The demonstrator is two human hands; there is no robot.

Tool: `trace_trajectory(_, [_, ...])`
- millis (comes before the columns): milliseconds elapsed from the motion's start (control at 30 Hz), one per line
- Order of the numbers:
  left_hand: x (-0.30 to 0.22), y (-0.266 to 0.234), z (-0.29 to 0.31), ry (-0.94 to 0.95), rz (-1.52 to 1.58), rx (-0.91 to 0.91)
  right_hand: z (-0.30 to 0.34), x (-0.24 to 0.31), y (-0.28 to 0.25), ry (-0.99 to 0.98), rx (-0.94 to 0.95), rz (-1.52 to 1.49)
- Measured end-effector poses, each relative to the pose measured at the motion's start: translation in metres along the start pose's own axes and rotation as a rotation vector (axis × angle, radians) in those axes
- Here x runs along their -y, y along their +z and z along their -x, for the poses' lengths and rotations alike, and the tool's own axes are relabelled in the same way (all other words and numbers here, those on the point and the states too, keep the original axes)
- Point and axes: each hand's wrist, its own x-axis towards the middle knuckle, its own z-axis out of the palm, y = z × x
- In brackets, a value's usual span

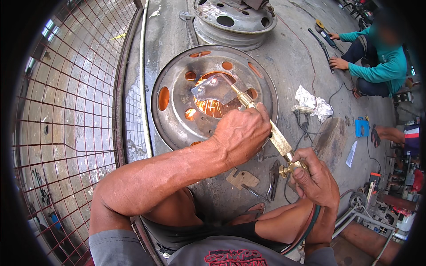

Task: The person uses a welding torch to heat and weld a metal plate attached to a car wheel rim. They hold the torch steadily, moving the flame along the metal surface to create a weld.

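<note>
A flat metal plate (217,93) lies across the middle opening of a wheel rim (173,126) on the floor (284,66); the rim probably serves as a stand, leaving a gap below for the orange sparks (211,107) that show through the opening. The bent tip of a brass torch (279,139) points down at the plate's far edge, and the handle slants back toward the near right, which seems to keep both hands off the hot spot. The left hand (242,133) has its grip closed around the front of the handle, likely to steer the tip. The right hand (313,177) grasps the valve end, perhaps so the knobs stay within finger reach and the weight is shared. A hose (314,217) runs by the right wrist toward the near side, out of the work's way. Pliers (273,179) lie on the near right, within reach; a wrench (190,27) and a second rim (230,37) sit on the far side. Farther right, a co-worker (377,66) in teal sleeves crouches well apart.
</note>
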Motion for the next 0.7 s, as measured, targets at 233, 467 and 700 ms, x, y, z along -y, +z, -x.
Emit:
trace_trajectory(233, [0.0005, -0.0011, -0.0003, -0.011, -0.001, 0.04, -0.0013, -0.001, 0.0018, -0.014, -0.024, 0.023])
trace_trajectory(467, [0.0021, 0.0016, 0.0006, 0.015, 0.018, 0.011, -0.0009, -0.0005, 0.0018, -0.009, -0.014, 0.002])
trace_trajectory(700, [0.0015, -0.0011, 0.001, 0.007, 0.0, 0.013, -0.0011, 0.0001, -0.0003, 0.006, 0.012, -0.012])
